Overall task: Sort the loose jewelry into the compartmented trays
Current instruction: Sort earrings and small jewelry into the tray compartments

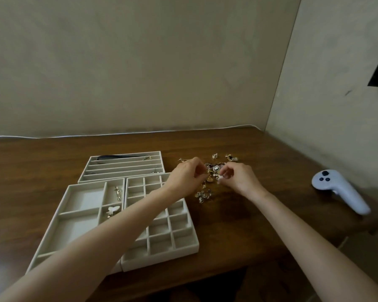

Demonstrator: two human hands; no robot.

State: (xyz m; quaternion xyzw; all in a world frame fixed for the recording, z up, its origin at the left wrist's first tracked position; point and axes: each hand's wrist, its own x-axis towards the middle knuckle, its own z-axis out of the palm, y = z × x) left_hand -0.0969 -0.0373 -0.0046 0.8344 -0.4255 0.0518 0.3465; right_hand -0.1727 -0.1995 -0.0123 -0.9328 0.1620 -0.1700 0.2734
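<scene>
A heap of loose jewelry [214, 168] lies on the wooden table, right of three grey trays. My left hand [187, 175] hovers over the heap's left side with fingers curled, pinching a small gold piece. My right hand [238, 177] is at the heap's right side and pinches a small white piece [220, 177]. The small-grid tray [183, 247] lies under my left forearm. The big-compartment tray [63, 216] holds a white butterfly piece [113, 209] and a gold piece [117, 192]. The long-slot tray [122, 168] behind holds a dark band [116, 157].
A white handheld controller [338, 188] lies on the table at the right. Walls close off the table at the back and right. A thin white cable [118, 134] runs along the table's back edge.
</scene>
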